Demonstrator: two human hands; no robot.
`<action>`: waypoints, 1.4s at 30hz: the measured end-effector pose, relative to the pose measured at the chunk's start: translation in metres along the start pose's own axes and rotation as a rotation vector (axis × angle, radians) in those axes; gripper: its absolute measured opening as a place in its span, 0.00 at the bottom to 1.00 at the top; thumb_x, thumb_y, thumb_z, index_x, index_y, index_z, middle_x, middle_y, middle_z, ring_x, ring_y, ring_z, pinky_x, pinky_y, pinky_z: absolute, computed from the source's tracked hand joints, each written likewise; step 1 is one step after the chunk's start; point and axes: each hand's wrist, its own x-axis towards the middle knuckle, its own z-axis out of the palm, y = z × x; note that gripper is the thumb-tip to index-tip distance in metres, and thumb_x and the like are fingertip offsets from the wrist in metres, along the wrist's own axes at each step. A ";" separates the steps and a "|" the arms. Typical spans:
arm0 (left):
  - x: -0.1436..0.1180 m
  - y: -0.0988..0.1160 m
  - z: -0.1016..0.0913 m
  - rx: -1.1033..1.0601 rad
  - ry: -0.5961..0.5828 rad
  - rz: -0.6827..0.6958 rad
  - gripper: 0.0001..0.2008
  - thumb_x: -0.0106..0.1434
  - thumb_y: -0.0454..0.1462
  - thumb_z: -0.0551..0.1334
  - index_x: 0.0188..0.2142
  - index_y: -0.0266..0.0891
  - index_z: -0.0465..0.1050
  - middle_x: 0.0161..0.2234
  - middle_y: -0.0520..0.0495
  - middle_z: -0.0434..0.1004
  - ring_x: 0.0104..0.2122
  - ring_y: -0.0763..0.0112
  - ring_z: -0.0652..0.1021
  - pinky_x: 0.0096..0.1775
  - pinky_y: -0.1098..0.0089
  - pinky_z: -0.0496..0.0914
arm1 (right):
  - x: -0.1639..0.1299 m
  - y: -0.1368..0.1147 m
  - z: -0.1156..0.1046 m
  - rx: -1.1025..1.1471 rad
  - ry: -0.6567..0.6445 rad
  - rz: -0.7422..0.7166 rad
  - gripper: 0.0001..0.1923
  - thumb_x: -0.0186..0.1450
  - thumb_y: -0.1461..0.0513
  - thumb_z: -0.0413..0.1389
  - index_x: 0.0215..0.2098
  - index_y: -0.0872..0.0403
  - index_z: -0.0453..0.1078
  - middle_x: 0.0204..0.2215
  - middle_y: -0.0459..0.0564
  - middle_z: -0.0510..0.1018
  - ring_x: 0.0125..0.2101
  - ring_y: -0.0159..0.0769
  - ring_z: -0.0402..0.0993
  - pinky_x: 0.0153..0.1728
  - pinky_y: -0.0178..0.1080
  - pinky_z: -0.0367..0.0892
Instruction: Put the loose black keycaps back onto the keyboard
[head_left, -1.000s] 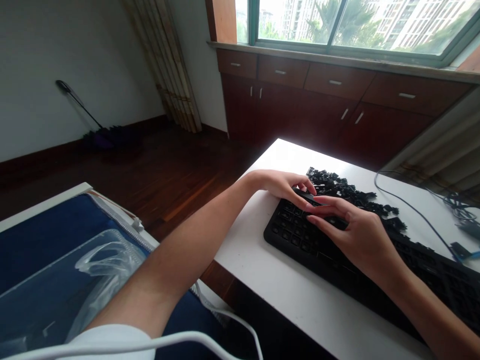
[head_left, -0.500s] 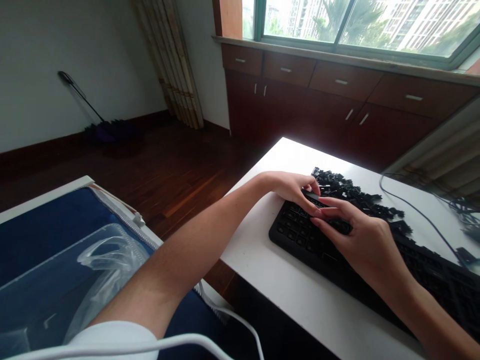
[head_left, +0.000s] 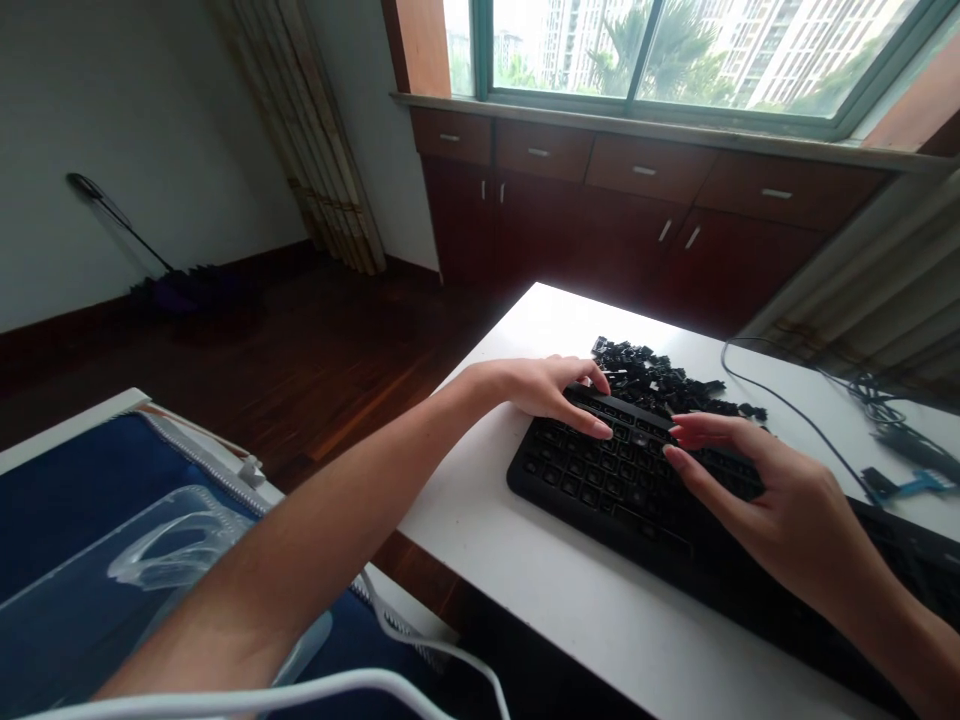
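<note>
A black keyboard (head_left: 600,480) lies at an angle on the white table (head_left: 570,590). My left hand (head_left: 544,387) rests at its far left corner, fingertips on the top edge and upper key rows. My right hand (head_left: 772,505) hovers over the middle of the keyboard with fingers stretched flat and slightly apart, holding nothing that I can see. Behind the keyboard sits a heap of loose black keycaps (head_left: 660,380).
A dark cable (head_left: 787,410) runs across the table to the right, ending by a blue-tagged connector (head_left: 900,485). A blue zip bag with clear plastic (head_left: 112,510) lies at the lower left. A white cord (head_left: 315,685) crosses the bottom. Wooden cabinets (head_left: 637,210) stand under the window.
My right hand has drawn back to the right, away from my left hand; their fingertips no longer meet at the keyboard's top left. The view has shifted slightly.
</note>
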 end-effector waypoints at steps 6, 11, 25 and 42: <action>-0.005 0.002 0.001 -0.050 -0.008 0.008 0.38 0.55 0.61 0.66 0.60 0.51 0.63 0.59 0.43 0.64 0.62 0.53 0.63 0.57 0.61 0.62 | -0.014 0.024 -0.019 -0.031 -0.002 0.008 0.17 0.65 0.49 0.59 0.48 0.48 0.74 0.43 0.50 0.82 0.42 0.44 0.80 0.36 0.42 0.76; -0.006 0.002 0.003 -0.035 -0.002 -0.005 0.36 0.56 0.60 0.67 0.59 0.52 0.64 0.58 0.43 0.65 0.60 0.52 0.65 0.58 0.59 0.63 | -0.016 0.043 -0.030 -0.009 -0.001 0.052 0.17 0.66 0.49 0.59 0.49 0.47 0.74 0.43 0.49 0.81 0.44 0.44 0.79 0.41 0.45 0.76; -0.013 0.008 0.015 0.185 0.232 0.391 0.07 0.66 0.44 0.66 0.37 0.44 0.77 0.43 0.50 0.75 0.46 0.69 0.74 0.56 0.62 0.64 | -0.027 0.053 -0.030 0.090 0.011 0.080 0.12 0.68 0.53 0.58 0.48 0.45 0.72 0.43 0.46 0.80 0.44 0.40 0.77 0.45 0.44 0.73; -0.022 -0.005 0.032 0.042 0.407 0.557 0.13 0.63 0.31 0.67 0.46 0.44 0.81 0.43 0.46 0.82 0.41 0.70 0.80 0.43 0.69 0.77 | -0.030 0.055 -0.026 0.074 0.003 0.025 0.11 0.69 0.54 0.56 0.49 0.45 0.72 0.43 0.46 0.80 0.42 0.38 0.78 0.44 0.42 0.74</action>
